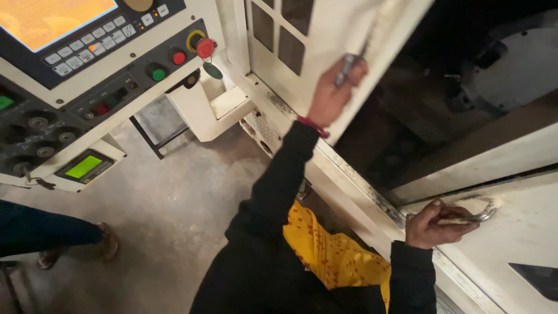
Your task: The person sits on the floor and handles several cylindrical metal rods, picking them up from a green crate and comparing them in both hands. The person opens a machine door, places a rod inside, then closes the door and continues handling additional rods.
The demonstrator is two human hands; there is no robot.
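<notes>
At the machine front, both doors are already partly apart: left hand (332,93) clamped on left door handle (350,61), right hand (433,225) gripping right door handle (478,217); gap not fully open yet.

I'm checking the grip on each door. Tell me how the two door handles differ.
The upper handle is a straight metal bar standing away from its door, gripped by the left hand. The lower handle is a curved metal loop set in a worn recess, gripped by the right hand. Both are bare metal on cream doors.
</notes>
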